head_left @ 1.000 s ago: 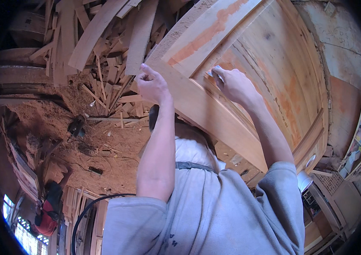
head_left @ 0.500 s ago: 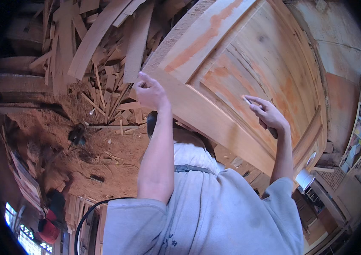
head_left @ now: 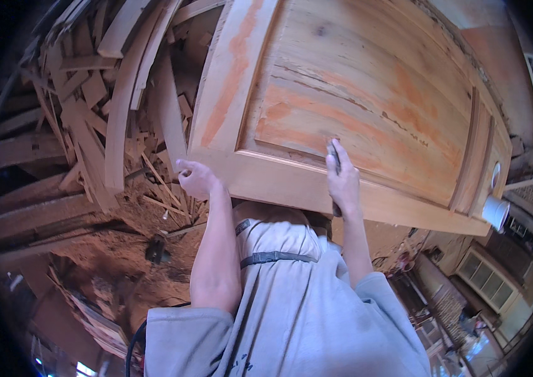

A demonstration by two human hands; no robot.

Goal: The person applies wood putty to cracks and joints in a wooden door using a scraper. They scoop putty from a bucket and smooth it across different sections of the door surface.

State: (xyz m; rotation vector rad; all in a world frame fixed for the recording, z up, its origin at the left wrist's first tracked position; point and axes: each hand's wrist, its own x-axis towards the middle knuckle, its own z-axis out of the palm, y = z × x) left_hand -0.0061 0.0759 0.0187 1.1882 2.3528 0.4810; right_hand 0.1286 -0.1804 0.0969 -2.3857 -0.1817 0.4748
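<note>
Brightest across the wooden panel (head_left: 367, 81) and the pale shirt (head_left: 329, 320), under soft, diffuse light, with a faint bluish cast on the cloth. Dimmer at left among the wood scraps (head_left: 87, 103), with deep shadow in the gaps. Burnt out to white at a small patch (head_left: 84, 369) low on the left. Strongly bowed and softer toward the rim, blacked out at the corners.
</note>
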